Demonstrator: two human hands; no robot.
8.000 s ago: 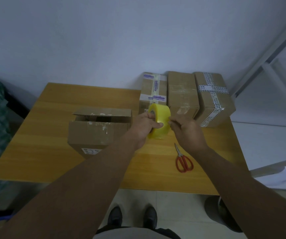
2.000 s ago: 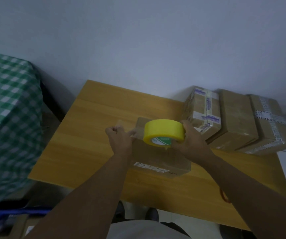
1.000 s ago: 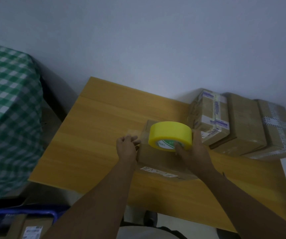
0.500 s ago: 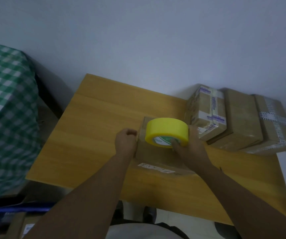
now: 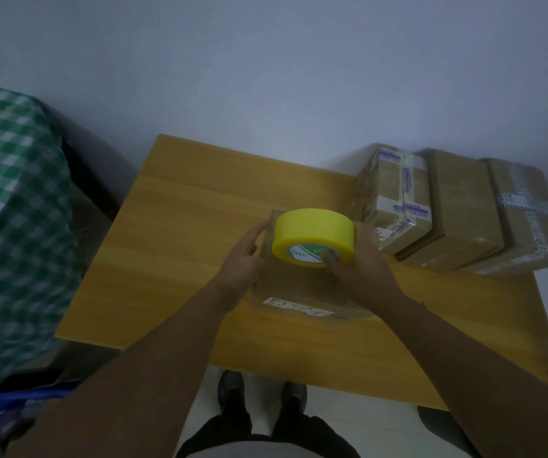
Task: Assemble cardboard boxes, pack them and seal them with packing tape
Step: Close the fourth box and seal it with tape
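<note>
The left hand (image 5: 244, 259) has uncurled since half a second ago, and its straightened fingers now lie flat against the left end of the cardboard box (image 5: 285, 287) on the wooden table (image 5: 180, 246). The right hand (image 5: 360, 272) grips the yellow tape roll (image 5: 312, 231) over the box top.

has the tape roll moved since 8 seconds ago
Yes. The tape roll shifted left, from in front of the sealed boxes to over the box being taped, gripped by the right hand.

Both arms reach forward: left hand (image 5: 242, 259) flat, fingers straight; right hand (image 5: 360, 272) curls round the tape roll (image 5: 312, 231) (thumb on its near face).
</note>
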